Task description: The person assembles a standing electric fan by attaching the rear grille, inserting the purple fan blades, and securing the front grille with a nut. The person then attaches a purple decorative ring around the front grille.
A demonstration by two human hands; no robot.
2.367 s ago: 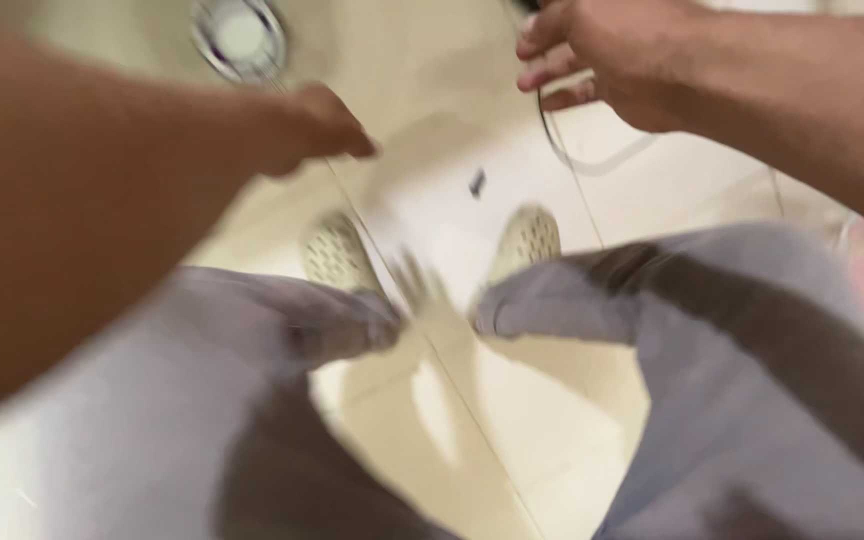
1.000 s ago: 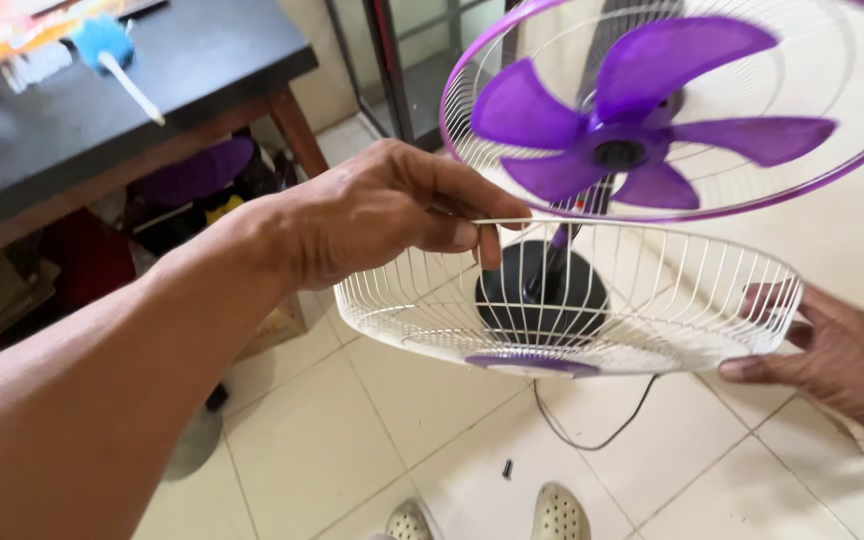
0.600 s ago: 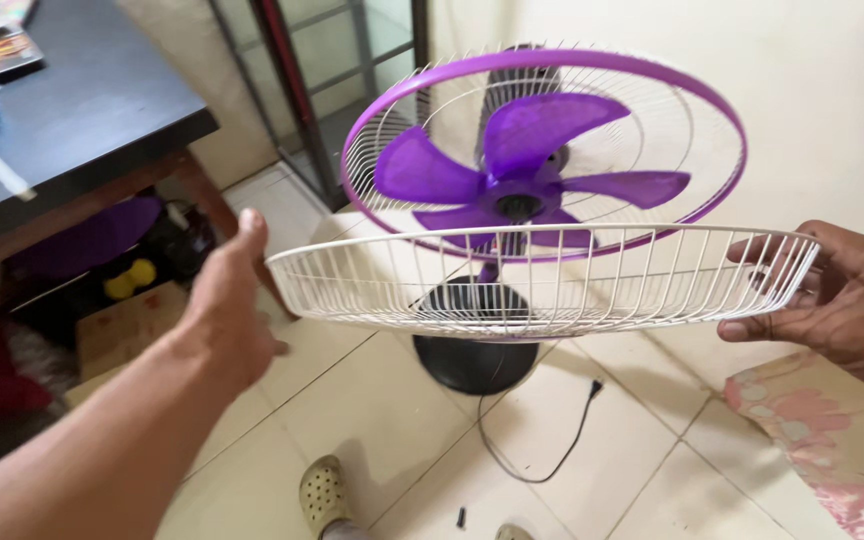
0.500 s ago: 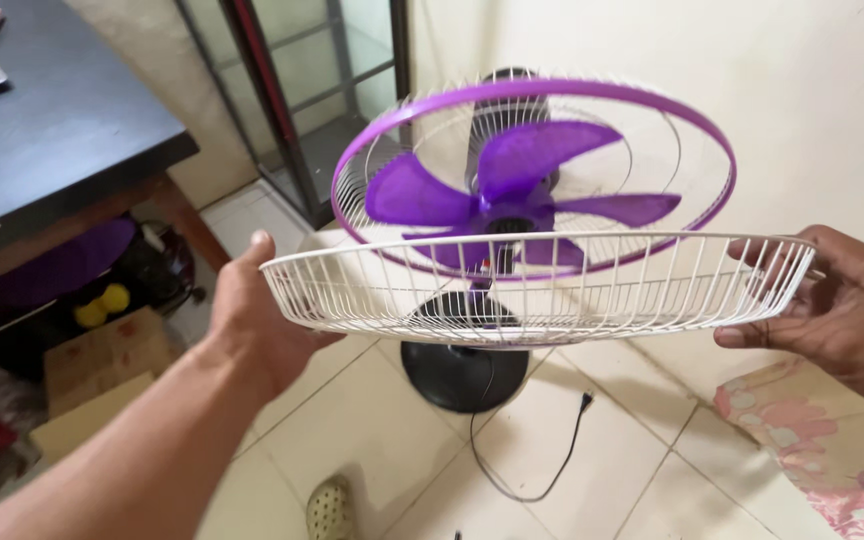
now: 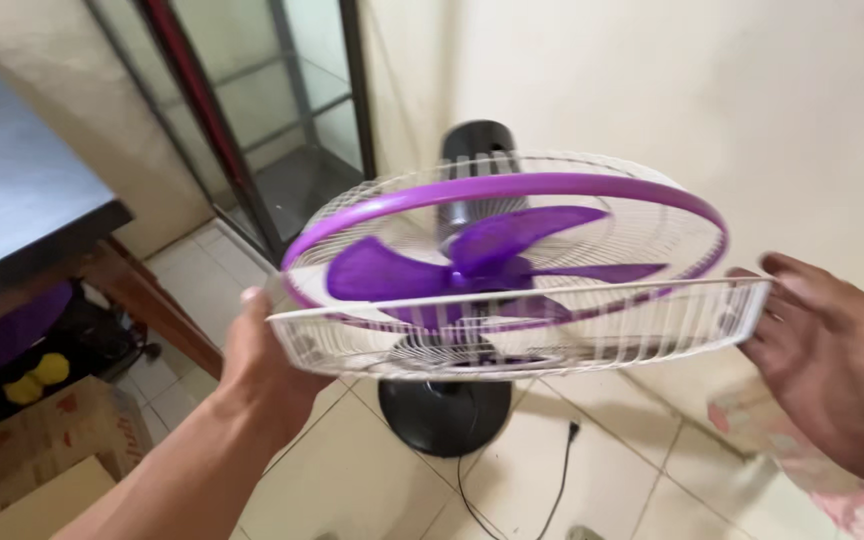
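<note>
I hold a round white wire fan grille (image 5: 572, 330) between both hands, tilted almost flat. My left hand (image 5: 262, 365) presses against its left rim. My right hand (image 5: 827, 365) presses its right rim with the fingers spread along the wire. Just behind and above the grille is a pedestal fan with a purple rim (image 5: 502, 195) and purple blades (image 5: 472, 260), its rear wire guard in place. The fan stands on a round black base (image 5: 442, 415).
A black power cord (image 5: 552, 490) trails over the pale floor tiles. A dark table (image 5: 22, 230) stands at the left with cardboard boxes (image 5: 42, 450) and yellow balls (image 5: 37, 375) beneath it. A glass-fronted cabinet (image 5: 252, 110) stands behind. Pink patterned cloth (image 5: 852, 510) lies at lower right.
The white grille has come up and closer to the purple fan rim. My view has lifted from the floor to the fan. My left hand went from pinching the rim to pressing its outside.
</note>
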